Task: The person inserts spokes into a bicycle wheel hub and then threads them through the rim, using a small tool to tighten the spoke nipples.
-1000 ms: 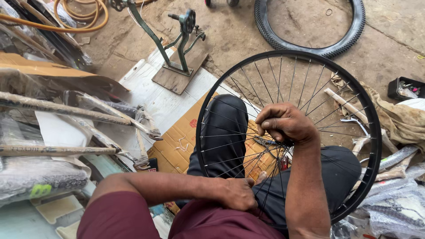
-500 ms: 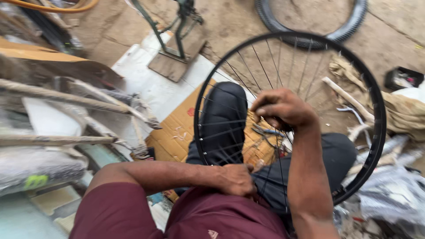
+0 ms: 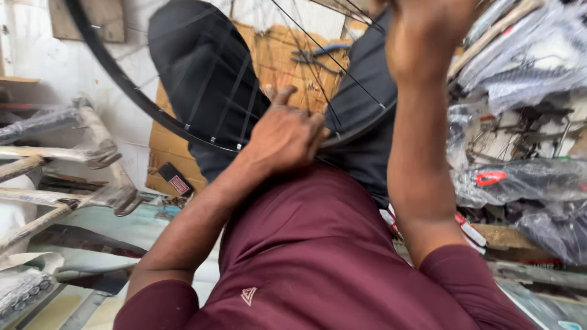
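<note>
Black wheel rim (image 3: 122, 91) arcs across the lap, from upper left down under the left hand (image 3: 284, 134) and out toward the right forearm. Left hand sits on the rim's lowest stretch, fingers (image 3: 315, 131) curled together over it, thumb sticking up; rim passes right beneath the knuckles. Right hand (image 3: 428, 30) is high up at the frame top, mostly cut off, cannot tell whether its fingers are spread or closed. Thin metal spokes (image 3: 324, 55) run from the rim up toward it. Rim looks narrow, dark, slightly glossy, with spoke nipples along the inner edge. Pliers (image 3: 318, 55) lie on cardboard (image 3: 281, 55) behind the spokes. Plastic-wrapped parts (image 3: 520, 177) are stacked to the right.
</note>
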